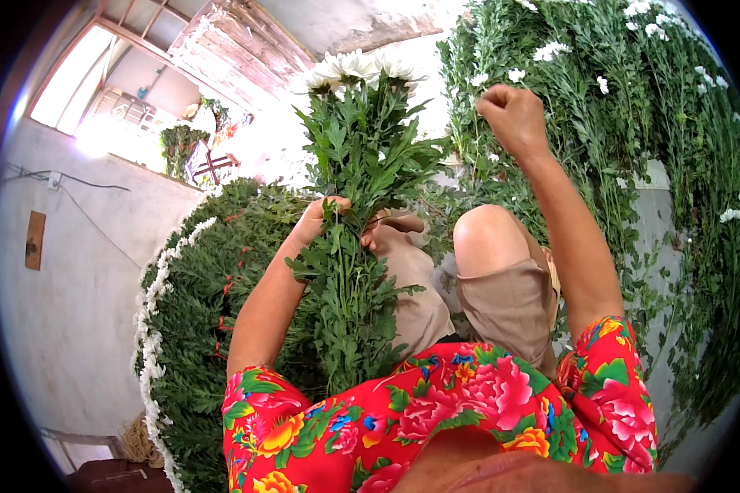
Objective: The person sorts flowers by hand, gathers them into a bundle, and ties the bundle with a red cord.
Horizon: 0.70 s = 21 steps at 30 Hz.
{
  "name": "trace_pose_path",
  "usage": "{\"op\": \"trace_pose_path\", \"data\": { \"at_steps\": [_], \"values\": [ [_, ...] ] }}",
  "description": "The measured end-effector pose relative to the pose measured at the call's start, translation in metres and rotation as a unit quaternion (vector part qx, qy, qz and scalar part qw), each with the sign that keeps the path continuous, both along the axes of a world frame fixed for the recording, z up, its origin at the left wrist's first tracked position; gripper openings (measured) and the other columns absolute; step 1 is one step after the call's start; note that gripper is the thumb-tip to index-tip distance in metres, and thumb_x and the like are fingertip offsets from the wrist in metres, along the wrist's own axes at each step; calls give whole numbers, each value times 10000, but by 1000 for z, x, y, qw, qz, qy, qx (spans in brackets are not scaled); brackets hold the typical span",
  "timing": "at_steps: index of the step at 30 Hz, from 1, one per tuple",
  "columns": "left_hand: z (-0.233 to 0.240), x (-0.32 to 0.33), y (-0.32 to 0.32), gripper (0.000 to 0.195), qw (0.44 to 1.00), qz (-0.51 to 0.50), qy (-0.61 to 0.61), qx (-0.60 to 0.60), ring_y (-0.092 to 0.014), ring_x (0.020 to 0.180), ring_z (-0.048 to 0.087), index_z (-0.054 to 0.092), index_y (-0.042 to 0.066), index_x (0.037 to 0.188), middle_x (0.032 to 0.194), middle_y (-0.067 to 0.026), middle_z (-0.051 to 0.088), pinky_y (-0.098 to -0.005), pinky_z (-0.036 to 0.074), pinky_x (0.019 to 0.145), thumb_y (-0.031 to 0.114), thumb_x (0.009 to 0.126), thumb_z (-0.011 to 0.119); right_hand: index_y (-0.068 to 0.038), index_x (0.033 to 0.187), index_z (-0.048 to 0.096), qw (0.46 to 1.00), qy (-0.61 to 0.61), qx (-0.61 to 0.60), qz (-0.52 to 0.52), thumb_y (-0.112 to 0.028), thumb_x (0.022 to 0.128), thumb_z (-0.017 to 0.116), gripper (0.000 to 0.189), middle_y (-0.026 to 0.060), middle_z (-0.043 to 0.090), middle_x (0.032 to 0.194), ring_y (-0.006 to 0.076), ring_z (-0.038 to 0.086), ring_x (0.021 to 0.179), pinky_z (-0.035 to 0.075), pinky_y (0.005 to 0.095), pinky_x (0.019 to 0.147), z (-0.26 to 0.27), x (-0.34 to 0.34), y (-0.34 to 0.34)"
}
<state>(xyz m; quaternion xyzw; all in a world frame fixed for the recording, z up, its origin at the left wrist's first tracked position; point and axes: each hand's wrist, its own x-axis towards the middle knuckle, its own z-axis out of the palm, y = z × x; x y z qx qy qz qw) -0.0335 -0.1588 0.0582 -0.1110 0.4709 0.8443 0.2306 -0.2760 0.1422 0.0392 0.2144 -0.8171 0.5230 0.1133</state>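
Note:
My left hand [327,212] grips a bunch of white chrysanthemums [361,148] around the middle of its leafy stems. The bunch stands roughly upright before me, white heads at the top and the cut ends down by my lap. Some of the fingers show on the right side of the stems; leaves cover the rest. My right hand [515,120] is raised to the right of the bunch and apart from it, its fingers curled in. I see nothing held in it. Loose white flower heads [516,75] on the heap of stems lie just beyond that hand.
Stacked bundles of chrysanthemums [222,308], bound with red ties, are piled to my left, white heads outward along a wall [86,246]. Loose long-stemmed chrysanthemums [592,111] spread across the right side. Fallen leaves dot the grey floor [650,228]. A wooden door [240,49] stands at the back left.

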Motion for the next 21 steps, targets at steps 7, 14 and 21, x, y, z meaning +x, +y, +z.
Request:
{"op": "trace_pose_path", "data": {
  "at_steps": [7,14,21],
  "values": [
    [15,0,-6,482,993,-56,5,-104,-309,829,713,681,-94,1071,930,-217,713,-431,578,820,356,1004,522,-108,1066,711,952,285,88,72,-226,890,723,213,87,712,988,278,697,829,544,435,709,35,78,18],
    [46,-46,58,497,748,-291,214,-557,-195,1405,462,523,67,1463,1511,-114,512,-343,411,1159,179,992,633,-294,1587,221,712,632,276,135,-195,913,562,761,43,448,1573,231,314,1533,145,580,1267,67,134,-4],
    [68,-63,107,460,669,-430,218,-565,-242,1172,638,637,75,1340,1260,-133,672,-385,516,1006,250,919,707,-233,1545,302,785,494,238,289,-144,959,510,628,86,656,934,259,676,899,485,409,851,62,145,27]
  ]
}}
